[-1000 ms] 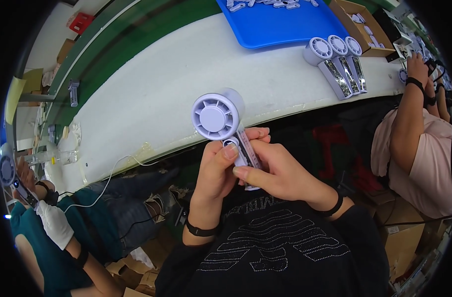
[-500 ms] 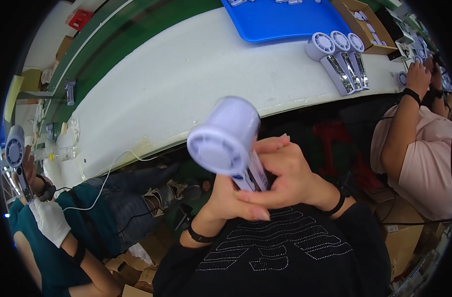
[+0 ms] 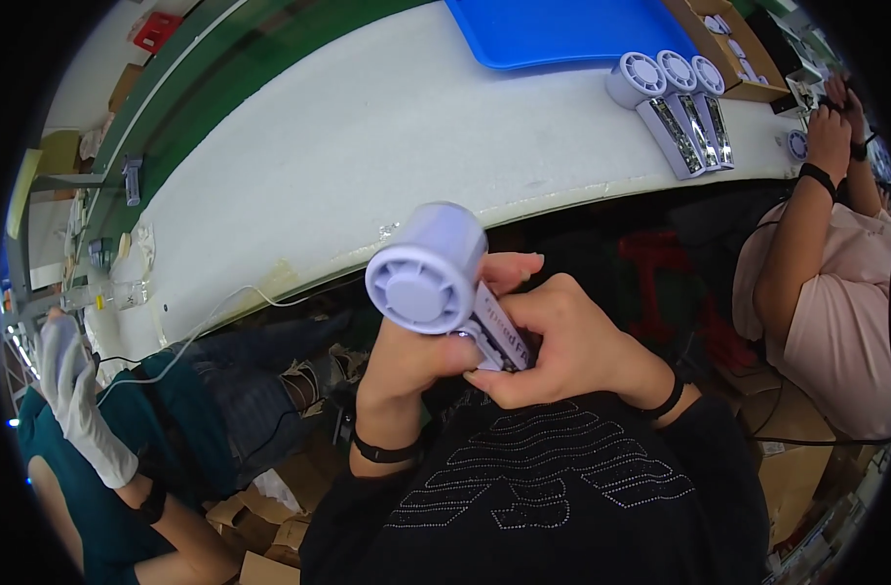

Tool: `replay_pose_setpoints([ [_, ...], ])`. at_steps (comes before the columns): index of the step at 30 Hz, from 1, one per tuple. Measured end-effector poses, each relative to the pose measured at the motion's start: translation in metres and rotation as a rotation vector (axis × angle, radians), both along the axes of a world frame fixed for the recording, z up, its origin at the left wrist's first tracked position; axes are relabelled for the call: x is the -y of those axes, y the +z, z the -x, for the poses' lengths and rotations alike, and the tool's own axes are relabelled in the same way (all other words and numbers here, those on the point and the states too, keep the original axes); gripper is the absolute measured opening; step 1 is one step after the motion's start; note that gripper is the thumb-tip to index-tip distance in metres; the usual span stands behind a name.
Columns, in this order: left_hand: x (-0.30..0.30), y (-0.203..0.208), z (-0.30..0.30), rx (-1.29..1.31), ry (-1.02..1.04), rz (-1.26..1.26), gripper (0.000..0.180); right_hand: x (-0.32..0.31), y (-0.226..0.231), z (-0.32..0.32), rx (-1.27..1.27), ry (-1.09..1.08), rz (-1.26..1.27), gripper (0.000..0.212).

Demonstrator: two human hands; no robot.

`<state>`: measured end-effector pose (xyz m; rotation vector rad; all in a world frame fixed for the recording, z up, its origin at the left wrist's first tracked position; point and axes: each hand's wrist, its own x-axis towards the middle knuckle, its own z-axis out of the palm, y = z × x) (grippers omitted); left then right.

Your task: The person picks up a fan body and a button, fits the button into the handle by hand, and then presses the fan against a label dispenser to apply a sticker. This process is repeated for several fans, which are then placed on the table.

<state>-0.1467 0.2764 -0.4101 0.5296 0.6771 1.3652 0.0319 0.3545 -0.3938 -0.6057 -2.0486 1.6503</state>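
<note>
Wears a black shirt [image 3: 543, 507] with a pattern of pale studs, and a dark band [image 3: 385, 450] on each wrist. Holds a lilac handheld fan [image 3: 421, 290] in both hands, lifted clear at the near edge of the white surface [image 3: 348, 175], with its round, ribbed head toward the surface and its handle slanting back toward the shirt. Grasps the handle from the left with the fingers of the left hand [image 3: 402, 366], laying the thumb on its front just below the head. Closes the fingers of the right hand [image 3: 567, 341] around the handle's lower part. Shows dark print along the handle's side. Hides some fingertips behind the handle; cannot tell how they lie there.

Includes at left, near a thin white cable [image 3: 202, 331] by the near edge, a co-worker in a teal top [image 3: 207, 429], with a white-gloved hand [image 3: 85, 409] held up. Includes at right another person in a pink top [image 3: 835, 331], hands near the surface's right end. Shows farther off three similar fans [image 3: 674, 122] side by side, handles toward the near edge. Reveals beyond, along the far edge, a blue tray [image 3: 572, 39] and an open cardboard box [image 3: 699, 44] holding small pale parts.
</note>
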Motion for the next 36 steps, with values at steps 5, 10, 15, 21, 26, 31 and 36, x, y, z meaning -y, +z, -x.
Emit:
replay_pose_setpoints([
  [5,-0.011,-0.001,0.005,-0.238,-0.031,0.056,0.062,0.000,-0.009,0.008,0.136,-0.025,0.078,0.047],
  [10,-0.008,-0.020,-0.001,-0.115,0.034,-0.031,0.046,0.003,-0.011,0.013,0.085,-0.015,0.129,0.046],
  [15,-0.004,-0.021,-0.004,-0.223,0.002,-0.008,0.058,-0.001,-0.012,0.011,0.100,0.011,0.090,0.053],
  [21,-0.006,-0.035,-0.004,-0.203,-0.044,-0.098,0.056,-0.008,-0.013,0.006,0.170,0.105,0.104,0.054],
  [26,-0.023,-0.052,-0.010,-0.048,0.041,0.170,0.061,-0.028,-0.025,0.002,0.280,0.078,0.207,0.057],
  [31,-0.022,-0.042,-0.041,-0.053,0.320,-0.050,0.071,-0.017,-0.015,-0.003,0.069,-0.129,0.056,0.062],
  [36,-0.022,-0.022,-0.042,-0.077,0.394,-0.241,0.080,-0.011,0.002,-0.012,-0.184,-0.207,-0.224,0.066],
])
